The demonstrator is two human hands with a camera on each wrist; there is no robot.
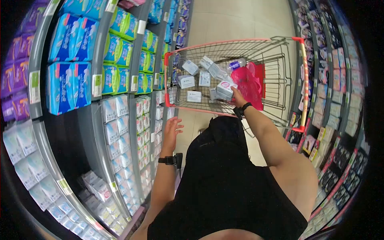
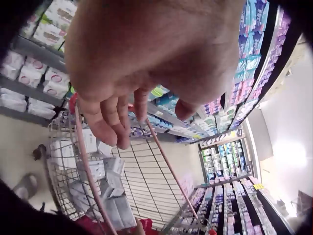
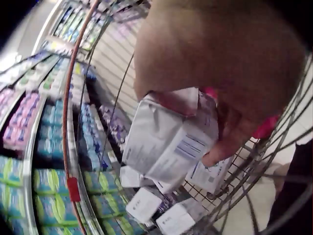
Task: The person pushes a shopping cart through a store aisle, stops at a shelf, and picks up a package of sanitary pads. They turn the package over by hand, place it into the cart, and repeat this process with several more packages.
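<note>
The right hand point(image 1: 239, 98) reaches into the shopping cart point(image 1: 236, 44) and grips a white pack with a pink oval point(image 1: 226, 89). In the right wrist view that pack point(image 3: 168, 134) shows its barcode side, with fingers and thumb around it. Several white packs point(image 1: 194, 96) lie on the cart's wire floor, along with a purple-labelled bottle point(image 1: 237, 64) and a red bag point(image 1: 248, 84). Outside the cart, near the left shelf, the left hand point(image 1: 171, 132) hangs with nothing in it; its fingers point(image 2: 110, 120) are loosely bent in the left wrist view.
Shelves on the left hold blue packs point(image 1: 68, 86), green packs point(image 1: 116, 78) and white packs point(image 1: 116, 128). More stocked shelves point(image 1: 336, 96) line the right side. Tiled floor point(image 1: 240, 20) runs ahead beyond the cart. One shelf section point(image 1: 68, 148) is dark, with few packs.
</note>
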